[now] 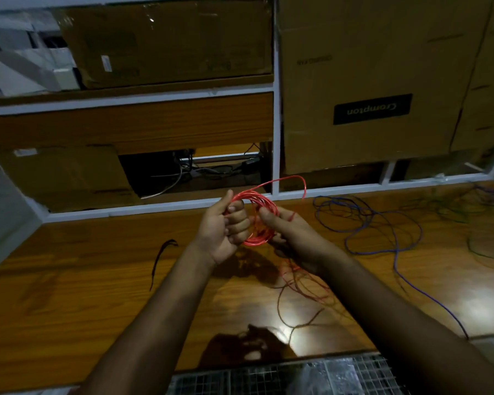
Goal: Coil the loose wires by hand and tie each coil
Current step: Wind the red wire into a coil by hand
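A red wire coil (264, 205) hangs above the wooden table, held between both hands. My left hand (226, 226) grips the coil's left side with its fingers curled through the loops. My right hand (290, 233) holds the right side, thumb pressed on the strands. One free end of the red wire (293, 178) arches up over the coil toward the right. The loose rest of the red wire (303, 283) trails down under my right wrist and lies in tangles on the table.
A loose blue wire (382, 226) sprawls on the table (83, 280) to the right, with a dark green wire (479, 252) beyond it. A short black tie (161, 253) lies left of my hands. Cardboard boxes (377, 81) and white shelving (275, 109) stand behind. A wire mesh basket (283, 377) sits at the near edge.
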Action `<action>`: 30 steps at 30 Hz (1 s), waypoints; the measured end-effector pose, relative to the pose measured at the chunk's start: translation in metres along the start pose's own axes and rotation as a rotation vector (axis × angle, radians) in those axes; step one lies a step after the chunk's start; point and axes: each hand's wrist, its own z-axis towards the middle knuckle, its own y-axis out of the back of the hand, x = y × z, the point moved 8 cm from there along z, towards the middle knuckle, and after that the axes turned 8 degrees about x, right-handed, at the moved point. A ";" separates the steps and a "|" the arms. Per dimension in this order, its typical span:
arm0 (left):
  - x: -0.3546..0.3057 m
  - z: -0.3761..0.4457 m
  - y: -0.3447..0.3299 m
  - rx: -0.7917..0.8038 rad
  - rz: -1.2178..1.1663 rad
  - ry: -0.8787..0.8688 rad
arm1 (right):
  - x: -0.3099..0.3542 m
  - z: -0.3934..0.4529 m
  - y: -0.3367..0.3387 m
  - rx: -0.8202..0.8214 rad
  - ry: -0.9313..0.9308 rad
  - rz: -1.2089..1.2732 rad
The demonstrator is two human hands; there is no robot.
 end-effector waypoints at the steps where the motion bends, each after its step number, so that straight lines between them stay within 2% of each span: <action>1: 0.002 0.000 -0.001 0.007 -0.017 0.002 | 0.002 0.003 -0.002 -0.043 0.021 0.022; 3: 0.001 -0.002 -0.003 0.038 -0.036 0.015 | 0.000 0.009 0.001 -0.085 0.039 0.057; 7: 0.005 -0.009 -0.009 0.117 -0.033 0.054 | -0.001 0.010 0.003 0.033 -0.034 0.150; 12: 0.013 -0.014 -0.009 0.138 -0.072 0.063 | 0.007 0.010 0.002 0.141 -0.133 0.168; 20: 0.004 -0.015 -0.014 0.189 -0.101 0.025 | 0.013 0.008 0.008 0.113 -0.083 0.266; 25: 0.004 -0.013 -0.009 0.145 -0.087 0.022 | 0.011 0.005 0.029 -0.088 -0.082 0.038; 30: 0.001 -0.013 -0.003 0.105 -0.076 0.009 | 0.030 -0.009 0.035 0.041 -0.047 0.024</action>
